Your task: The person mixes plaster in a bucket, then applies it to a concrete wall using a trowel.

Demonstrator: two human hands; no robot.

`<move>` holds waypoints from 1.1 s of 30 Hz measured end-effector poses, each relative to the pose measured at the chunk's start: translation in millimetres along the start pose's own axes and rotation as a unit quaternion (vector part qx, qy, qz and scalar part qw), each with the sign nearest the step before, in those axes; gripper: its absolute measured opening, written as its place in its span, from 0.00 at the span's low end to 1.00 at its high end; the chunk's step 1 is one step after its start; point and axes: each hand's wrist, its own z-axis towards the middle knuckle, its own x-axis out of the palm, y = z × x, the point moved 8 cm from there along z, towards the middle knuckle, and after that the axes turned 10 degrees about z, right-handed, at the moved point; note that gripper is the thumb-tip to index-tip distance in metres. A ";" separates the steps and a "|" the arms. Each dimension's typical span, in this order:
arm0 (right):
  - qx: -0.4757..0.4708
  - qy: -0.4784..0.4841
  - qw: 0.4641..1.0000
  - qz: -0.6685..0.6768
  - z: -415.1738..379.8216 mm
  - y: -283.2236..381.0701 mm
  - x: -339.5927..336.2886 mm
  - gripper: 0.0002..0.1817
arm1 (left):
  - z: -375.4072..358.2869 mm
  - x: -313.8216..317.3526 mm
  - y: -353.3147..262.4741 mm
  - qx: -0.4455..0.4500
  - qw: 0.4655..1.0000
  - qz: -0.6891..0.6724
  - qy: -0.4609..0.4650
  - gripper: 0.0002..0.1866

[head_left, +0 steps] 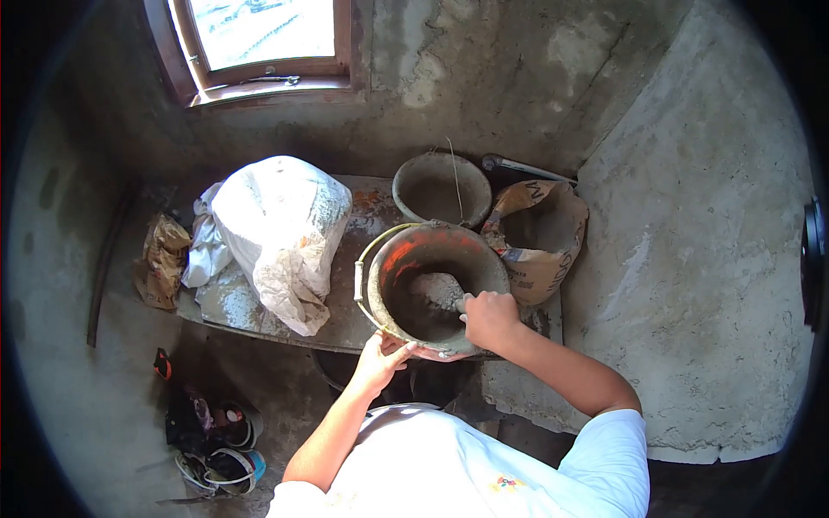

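Bucket (486, 259): mouth up, over the front part of the board (345, 311); base hidden, can't tell how much is supported.
Work inside bucket: looks like mixing or scooping, mid-stroke.
Next stroke: calls for a steady rim and a controlled wrist, I'd judge; spill risk on the near side.
Right hand (494, 321): closed round the handle of a tool (465, 302), at the bucket's near-right rim; pale grey clump (440, 290) beyond the handle, inside. Tool shape mostly hidden.
Left hand (377, 367): thumb and fingers pinching the near-left rim, just beside the bail (358, 281).
Bucket vs grips: opening lies ahead of both hands.
Neighbours: second bucket (408, 194) behind, paper sack (540, 274) right, white sack (276, 207) left.
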 end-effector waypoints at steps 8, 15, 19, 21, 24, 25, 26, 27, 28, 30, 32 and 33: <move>-0.052 -0.136 0.981 -0.126 -13.7 7.6 8.8 0.16 | -0.1 0.0 -1.0 0.003 1.000 -0.007 -0.004 0.33; -0.051 -0.155 0.981 -0.105 -29.8 0.0 -9.9 0.10 | 9.2 -4.0 5.6 0.099 0.994 0.013 -0.042 0.39; -0.058 -0.162 0.981 -0.094 -9.2 -8.2 5.3 0.08 | 27.5 -6.8 12.0 0.138 0.987 -0.056 -0.055 0.40; -0.090 -0.161 0.979 -0.085 -8.1 -0.7 6.2 0.08 | 42.2 -11.5 19.7 0.119 0.983 -0.124 -0.068 0.35; -0.140 -0.124 0.980 -0.073 -14.7 13.6 5.8 0.08 | 43.1 -12.4 16.2 0.128 0.981 -0.128 -0.071 0.34; -0.154 -0.113 0.978 -0.078 -18.3 15.3 2.4 0.07 | 45.5 -13.0 19.2 0.127 0.978 -0.153 -0.063 0.31; -0.168 -0.102 0.977 -0.082 -22.7 18.5 -1.0 0.07 | 47.2 -14.9 22.4 0.125 0.979 -0.151 -0.060 0.31; -0.163 -0.102 0.978 -0.080 -25.5 20.2 -12.4 0.07 | 48.7 -15.4 23.2 0.127 0.975 -0.174 -0.045 0.29; -0.140 -0.072 0.982 -0.103 -25.5 18.3 -22.8 0.06 | 50.2 -15.5 23.8 0.129 0.971 -0.198 -0.029 0.27; -0.111 -0.040 0.985 -0.125 -20.7 13.6 -29.9 0.06 | 46.6 -17.7 11.2 0.132 0.971 -0.199 -0.020 0.25; -0.086 -0.114 0.977 -0.155 -13.8 10.6 -39.7 0.06 | 45.9 -19.8 5.2 0.134 0.970 -0.202 -0.013 0.24; -0.078 -0.122 0.975 -0.169 -4.3 8.8 -33.8 0.06 | 46.4 -21.0 4.9 0.135 0.971 -0.198 -0.014 0.23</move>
